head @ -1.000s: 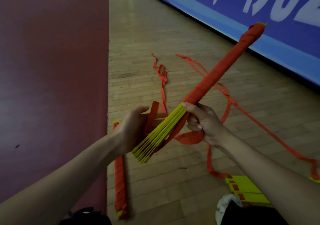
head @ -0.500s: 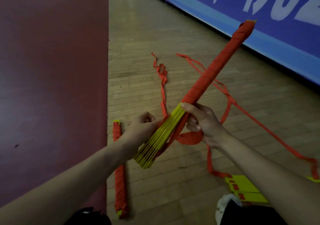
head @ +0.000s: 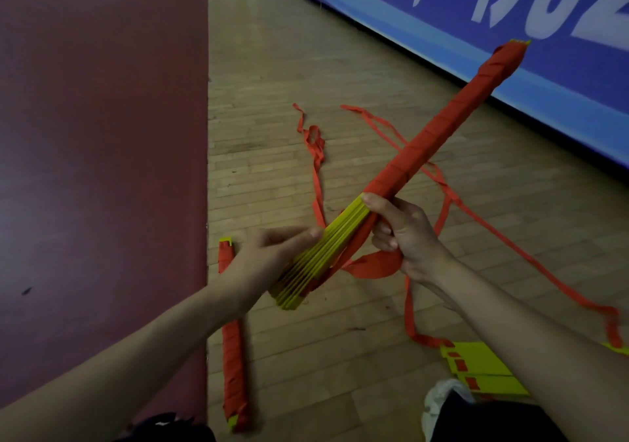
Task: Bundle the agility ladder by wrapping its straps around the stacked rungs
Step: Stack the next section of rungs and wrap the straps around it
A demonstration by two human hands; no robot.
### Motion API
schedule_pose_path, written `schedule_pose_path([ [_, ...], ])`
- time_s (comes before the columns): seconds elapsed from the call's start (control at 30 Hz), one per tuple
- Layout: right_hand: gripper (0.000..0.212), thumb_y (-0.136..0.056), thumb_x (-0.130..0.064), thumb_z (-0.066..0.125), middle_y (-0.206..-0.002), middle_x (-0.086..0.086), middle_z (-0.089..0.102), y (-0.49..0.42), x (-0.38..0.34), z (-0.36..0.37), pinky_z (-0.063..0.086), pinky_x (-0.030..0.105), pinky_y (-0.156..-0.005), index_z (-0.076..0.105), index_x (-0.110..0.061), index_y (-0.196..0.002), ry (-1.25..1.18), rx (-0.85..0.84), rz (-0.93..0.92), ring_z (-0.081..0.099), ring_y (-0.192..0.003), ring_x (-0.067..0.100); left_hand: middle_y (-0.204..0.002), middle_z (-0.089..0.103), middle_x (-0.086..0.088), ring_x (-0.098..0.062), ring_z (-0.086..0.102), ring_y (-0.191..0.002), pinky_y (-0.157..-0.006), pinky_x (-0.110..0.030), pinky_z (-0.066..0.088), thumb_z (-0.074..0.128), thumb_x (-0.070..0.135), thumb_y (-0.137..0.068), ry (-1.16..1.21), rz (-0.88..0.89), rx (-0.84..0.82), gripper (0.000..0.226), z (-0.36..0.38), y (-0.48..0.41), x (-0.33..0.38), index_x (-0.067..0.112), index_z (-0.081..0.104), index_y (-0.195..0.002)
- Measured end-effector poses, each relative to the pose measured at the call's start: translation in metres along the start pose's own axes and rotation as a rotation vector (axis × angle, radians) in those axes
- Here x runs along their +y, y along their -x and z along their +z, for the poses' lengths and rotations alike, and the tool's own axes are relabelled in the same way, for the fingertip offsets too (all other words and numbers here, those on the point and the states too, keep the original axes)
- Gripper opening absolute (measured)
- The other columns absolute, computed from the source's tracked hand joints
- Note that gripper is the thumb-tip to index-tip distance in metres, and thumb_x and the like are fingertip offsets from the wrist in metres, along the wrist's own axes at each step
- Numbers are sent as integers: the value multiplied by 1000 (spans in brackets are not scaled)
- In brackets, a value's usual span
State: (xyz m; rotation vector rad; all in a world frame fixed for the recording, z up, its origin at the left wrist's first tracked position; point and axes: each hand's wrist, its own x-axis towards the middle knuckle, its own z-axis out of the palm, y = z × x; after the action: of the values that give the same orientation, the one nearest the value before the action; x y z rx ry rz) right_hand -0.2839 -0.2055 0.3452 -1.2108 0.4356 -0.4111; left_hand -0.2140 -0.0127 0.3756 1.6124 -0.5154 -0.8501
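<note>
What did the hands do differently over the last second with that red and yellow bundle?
The left hand moved from the far side of the yellow rungs, where a strap loop stood, round onto their top, and that loop is gone from view. The bundle's far end dipped slightly. The right hand kept its grip at the edge of the red wrapping; the finished bundle stayed on the floor.

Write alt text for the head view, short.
Two bare hands hold a stack of yellow ladder rungs angled up to the right, its far part already wrapped in red strap; the right hand grips where the wrap ends, the left hand holds the bare end. Loose strap trails over the wooden floor, where a finished wrapped bundle lies.
</note>
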Motion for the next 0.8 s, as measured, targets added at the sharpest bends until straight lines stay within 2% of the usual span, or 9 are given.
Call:
schedule_pose_path([
  [0.07,21,-84,-21,67,-45,-5,33,0,0,-1,25,17,-34,54,-11,-71,-7,5,3,28,-33,4,-109,70,-16,-33,67,-98,-80,-39,56,55,44,-76,-43,43,-10,44,3,0,-3,24,69,-113],
  [0.17,22,-77,-26,70,-46,-5,34,0,-1,-2,25,17,-34,56,-9,-75,-7,-12,7,28,-33,4,-111,71,-10,-27,65,-104,-82,-37,55,52,39,-88,125,-49,19,40,-2,-7,-3,15,70,-116],
  [0.3,28,-73,-28,70,-44,-4,34,3,0,0,27,16,-34,57,-4,-79,2,-61,9,28,-32,4,-102,63,-18,-29,62,-89,-65,-31,56,59,28,-86,342,-254,-109,47,-12,-14,-3,-2,60,-123],
  [0.37,26,-73,-25,69,-43,-3,33,5,0,2,27,16,-33,53,-5,-73,-7,-87,12,28,-31,5,-90,67,-16,-24,67,-74,-62,-30,57,60,20,-83,395,-295,-208,38,-12,-15,-4,2,63,-115],
  [0.43,26,-73,-24,68,-43,-2,33,8,-1,6,27,16,-32,51,-4,-71,-11,-118,10,28,-30,5,-85,69,-13,-22,68,-71,-62,-31,57,67,20,-78,420,-333,-282,34,-12,-15,-7,7,63,-109],
  [0.53,25,-72,-23,67,-44,-3,33,9,-3,10,26,15,-32,51,-5,-72,-28,-154,6,28,-29,4,-101,70,-17,-27,69,-86,-72,-36,58,91,36,-55,433,-403,-458,66,-12,-17,-15,6,70,-110],
  [0.6,21,-75,-20,70,-44,-3,34,8,-4,12,26,14,-32,55,-7,-69,-41,-190,1,28,-29,3,-108,68,-20,-31,69,-87,-81,-40,57,89,45,-53,439,-421,-600,71,-12,-15,-18,5,72,-108],
  [0.7,21,-80,-19,66,-43,-4,35,6,-6,13,27,15,-33,64,-17,-59,-41,-248,-6,28,-30,3,-86,68,-11,-19,63,-58,-59,-30,55,90,46,-50,508,-385,-613,63,-9,-15,-20,5,74,-95],
  [0.8,24,-80,-24,63,-43,-5,36,5,-8,13,28,16,-35,65,-21,-57,-27,-281,10,29,-30,4,-82,68,-10,-15,57,-47,-42,-23,49,94,34,-47,644,-349,-547,54,-9,-16,-20,5,73,-88],
])
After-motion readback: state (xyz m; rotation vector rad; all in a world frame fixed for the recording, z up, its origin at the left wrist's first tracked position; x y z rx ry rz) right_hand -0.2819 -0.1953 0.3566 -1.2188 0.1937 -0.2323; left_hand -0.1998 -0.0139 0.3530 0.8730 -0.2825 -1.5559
